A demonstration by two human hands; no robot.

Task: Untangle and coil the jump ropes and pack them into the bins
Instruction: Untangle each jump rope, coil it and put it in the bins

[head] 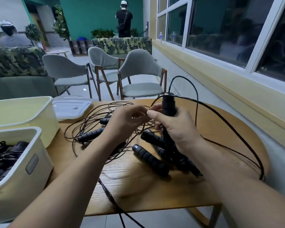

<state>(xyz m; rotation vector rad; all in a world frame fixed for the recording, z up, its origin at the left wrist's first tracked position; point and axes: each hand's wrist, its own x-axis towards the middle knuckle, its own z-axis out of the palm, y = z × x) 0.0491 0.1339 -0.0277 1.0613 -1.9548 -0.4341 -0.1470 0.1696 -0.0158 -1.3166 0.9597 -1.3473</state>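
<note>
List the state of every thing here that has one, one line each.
Left hand, pinching a cord.
Right hand, gripping an upright handle.
Rope pile, tangled on the table.
Near bin, open, packed ropes inside.
Far bin, open, contents hidden.
Lid, off, flat on the table.

Matt ribbed foam handles [150, 156], thin glossy cords [220, 116], grained wooden surface [155, 191], smooth plastic bins [23, 170].

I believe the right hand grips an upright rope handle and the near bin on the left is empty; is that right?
Not quite: in the head view the near bin already holds coiled ropes. The right hand does grip the upright handle.
</note>
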